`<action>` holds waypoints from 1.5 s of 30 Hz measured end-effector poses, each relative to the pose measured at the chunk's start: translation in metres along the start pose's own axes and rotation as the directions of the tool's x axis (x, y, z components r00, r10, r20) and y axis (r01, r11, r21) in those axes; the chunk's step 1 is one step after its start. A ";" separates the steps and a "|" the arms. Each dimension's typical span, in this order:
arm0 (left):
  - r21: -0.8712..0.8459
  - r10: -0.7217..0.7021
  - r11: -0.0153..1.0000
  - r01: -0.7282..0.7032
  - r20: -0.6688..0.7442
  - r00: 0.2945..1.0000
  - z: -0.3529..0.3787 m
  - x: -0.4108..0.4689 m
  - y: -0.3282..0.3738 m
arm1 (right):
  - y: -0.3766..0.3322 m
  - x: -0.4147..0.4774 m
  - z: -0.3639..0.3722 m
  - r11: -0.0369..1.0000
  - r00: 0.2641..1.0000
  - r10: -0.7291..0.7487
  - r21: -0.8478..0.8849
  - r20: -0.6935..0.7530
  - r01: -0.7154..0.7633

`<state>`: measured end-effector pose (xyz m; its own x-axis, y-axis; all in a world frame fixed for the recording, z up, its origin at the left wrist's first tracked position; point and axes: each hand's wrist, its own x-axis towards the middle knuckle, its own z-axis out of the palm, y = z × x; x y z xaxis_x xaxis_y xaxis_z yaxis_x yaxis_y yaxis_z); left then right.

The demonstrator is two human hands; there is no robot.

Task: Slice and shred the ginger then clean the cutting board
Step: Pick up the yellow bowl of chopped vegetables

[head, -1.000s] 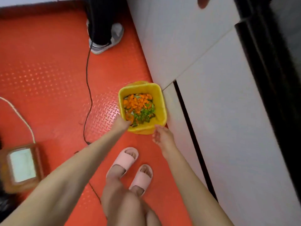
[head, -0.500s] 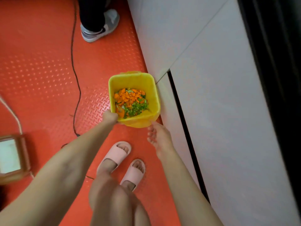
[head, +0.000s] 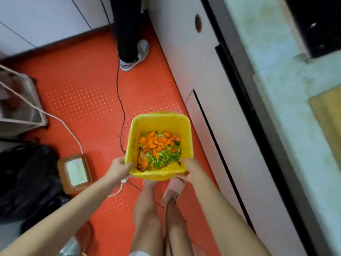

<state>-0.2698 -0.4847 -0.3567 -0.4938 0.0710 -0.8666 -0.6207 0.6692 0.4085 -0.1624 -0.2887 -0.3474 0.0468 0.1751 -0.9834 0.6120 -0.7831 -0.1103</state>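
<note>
Both hands were on the yellow bin (head: 160,121) at this point. The left hand (head: 118,168) was clamped round the near-left corner of the rim, fingers curled tight. The right hand (head: 188,169) had the near-right corner, thumb hooked over the rim and fingers wrapped underneath. So both were closed on the bin, and the near rim was buckled a bit between them.

The bin's mouth faced pretty much straight up at the camera, so its tall axis ran up and down. It sat over the orange floor (head: 88,93), just beside the white cabinet front (head: 184,52) and partly over the person's pink slipper (head: 173,189). Inside were chopped carrot pieces (head: 156,141) and green veg bits (head: 166,157).

The cutting board (head: 328,115) was a blurry tan slab up on the pale countertop (head: 276,89), set back from its front edge. It was cut off by the frame, so I couldn't tell which way it ran.
</note>
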 end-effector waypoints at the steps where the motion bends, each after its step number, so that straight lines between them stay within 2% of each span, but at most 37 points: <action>1: -0.012 0.001 1.000 -0.001 0.007 1.000 -0.006 -0.019 0.004 | 0.000 -0.018 -0.005 0.999 1.000 -0.007 -0.033 0.015 0.007; 6: -0.045 0.040 0.998 -0.039 0.030 0.999 -0.035 -0.103 0.034 | 0.008 -0.109 -0.026 0.971 0.982 -0.183 -0.163 -0.038 0.175; 9: -0.057 0.039 0.998 -0.031 0.147 0.988 -0.052 -0.155 0.063 | 0.017 -0.159 -0.037 0.937 0.954 -0.297 -0.206 -0.040 0.283; 12: -0.070 -0.052 0.995 0.077 0.297 0.953 -0.073 -0.183 0.092 | 0.018 -0.200 -0.057 0.886 0.919 -0.394 -0.278 -0.031 0.370; 15: 0.031 -0.044 0.999 0.034 0.395 0.918 -0.086 -0.197 0.117 | 0.008 -0.229 -0.075 0.825 0.885 -0.466 -0.361 0.001 0.435; 19: 0.122 -0.044 0.992 -0.014 0.460 0.887 -0.072 -0.225 0.125 | 0.000 -0.249 -0.100 0.797 0.877 -0.480 -0.411 0.011 0.442; 23: 0.189 -0.085 0.982 -0.003 0.456 0.886 -0.053 -0.248 0.125 | 0.003 -0.257 -0.122 0.839 0.892 -0.451 -0.337 0.012 0.428; 28: 0.135 -0.108 0.990 0.048 0.486 0.867 -0.036 -0.279 0.134 | 0.020 -0.279 -0.145 0.878 0.902 -0.429 -0.248 -0.035 0.408; 31: 0.141 -0.094 0.990 0.030 0.475 0.875 -0.026 -0.299 0.135 | 0.027 -0.292 -0.161 0.883 0.904 -0.427 -0.212 0.013 0.420; 33: 0.150 -0.094 0.988 0.025 0.474 0.875 -0.020 -0.316 0.136 | 0.030 -0.304 -0.174 0.894 0.914 -0.395 -0.193 0.093 0.405; 35: 0.162 -0.088 0.987 0.012 0.469 0.879 -0.014 -0.328 0.140 | 0.025 -0.315 -0.192 0.874 0.905 -0.388 -0.242 0.174 0.421; 36: 0.170 -0.094 0.985 0.015 0.467 0.879 -0.011 -0.332 0.142 | 0.021 -0.319 -0.203 0.841 0.892 -0.425 -0.295 0.155 0.452; 37: 0.167 -0.105 0.985 0.029 0.467 0.878 -0.008 -0.336 0.143 | 0.015 -0.321 -0.215 0.790 0.856 -0.513 -0.358 0.061 0.498; 38: 0.163 -0.126 0.985 0.054 0.471 0.873 -0.004 -0.339 0.143 | 0.011 -0.320 -0.229 0.725 0.767 -0.633 -0.424 -0.101 0.543; 40: 0.175 -0.149 0.982 0.076 0.453 0.879 0.001 -0.339 0.142 | 0.002 -0.312 -0.257 0.618 0.451 -0.786 -0.552 -0.423 0.559; 41: 0.177 -0.154 0.981 0.083 0.439 0.885 0.003 -0.340 0.141 | 0.000 -0.305 -0.271 0.610 0.346 -0.790 -0.603 -0.505 0.514; 42: 0.187 -0.157 0.979 0.082 0.430 0.889 0.004 -0.340 0.140 | -0.002 -0.295 -0.284 0.630 0.319 -0.775 -0.633 -0.545 0.449; 45: 0.203 -0.129 0.978 0.049 0.407 0.904 0.008 -0.336 0.136 | -0.010 -0.272 -0.308 0.675 0.410 -0.732 -0.662 -0.544 0.326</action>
<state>-0.1833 -0.4119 -0.0122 -0.1182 0.2787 -0.9531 -0.5073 0.8082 0.2992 0.0622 -0.1450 -0.0349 0.0003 0.9696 -0.2446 0.9509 -0.0760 -0.2999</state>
